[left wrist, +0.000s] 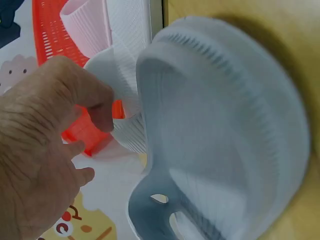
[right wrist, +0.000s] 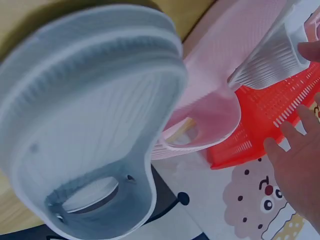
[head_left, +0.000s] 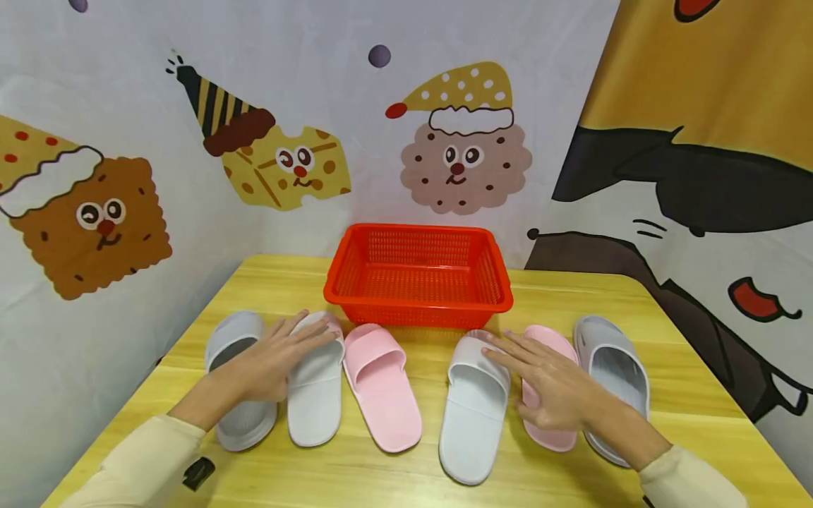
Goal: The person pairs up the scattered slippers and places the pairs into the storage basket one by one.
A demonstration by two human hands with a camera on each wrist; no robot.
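Observation:
My left hand (head_left: 279, 356) reaches over the strap of a white slipper (head_left: 315, 406), fingers extended; contact is hard to tell. To its left lies a grey slipper (head_left: 246, 423), large in the left wrist view (left wrist: 210, 115). A pink slipper (head_left: 387, 409) lies right of that white one. My right hand (head_left: 555, 381), fingers spread, has its fingertips at the strap of a second white slipper (head_left: 470, 430). Beneath this hand a second pink slipper (head_left: 552, 437) is partly hidden. Beyond it is another grey slipper (head_left: 612, 374), also close in the right wrist view (right wrist: 95, 120).
A red plastic basket (head_left: 419, 307) stands behind the row of slippers, with nothing visible inside. All rest on a wooden table (head_left: 286, 282). A cartoon-printed cloth (head_left: 375, 176) hangs behind. A small black object (head_left: 199, 473) is at the left sleeve.

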